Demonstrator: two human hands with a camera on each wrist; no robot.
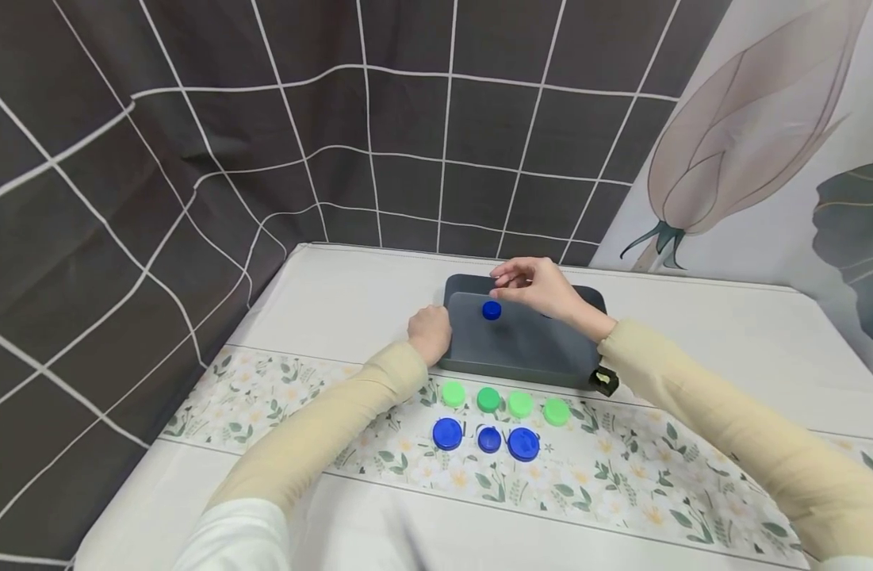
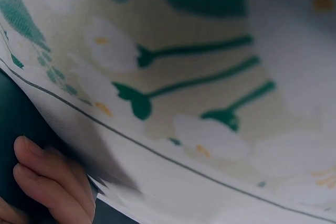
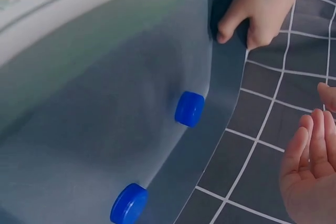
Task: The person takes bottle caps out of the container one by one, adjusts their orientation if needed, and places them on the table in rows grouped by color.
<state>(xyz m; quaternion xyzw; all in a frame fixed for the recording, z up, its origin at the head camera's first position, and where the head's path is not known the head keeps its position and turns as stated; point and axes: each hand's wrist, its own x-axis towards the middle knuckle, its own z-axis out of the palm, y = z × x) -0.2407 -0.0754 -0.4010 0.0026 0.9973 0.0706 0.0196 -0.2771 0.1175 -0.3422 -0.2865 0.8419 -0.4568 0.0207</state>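
Observation:
A dark grey tray [image 1: 522, 374] lies on the table. My left hand [image 1: 430, 335] grips its left edge, with fingers bent over the rim in the right wrist view. Above the tray's back part hovers my right hand [image 1: 539, 289], its fingers loosely bent and nothing between them. Beneath its fingertips a blue bottle cap [image 1: 492, 310] sits in the tray. A second blue cap there is mostly hidden by the right hand in the head view. In the right wrist view both blue caps, one nearer [image 3: 129, 204] and one farther [image 3: 189, 109], stand along the tray's back wall.
In front of the tray runs a row of several green caps [image 1: 488, 400]. Nearer still lie three blue caps [image 1: 489, 439] on the floral strip [image 1: 607, 468] of the tablecloth. A small black object [image 1: 604, 381] shows at the tray's front right corner. Dark checked cloth [image 1: 407, 119] hangs behind.

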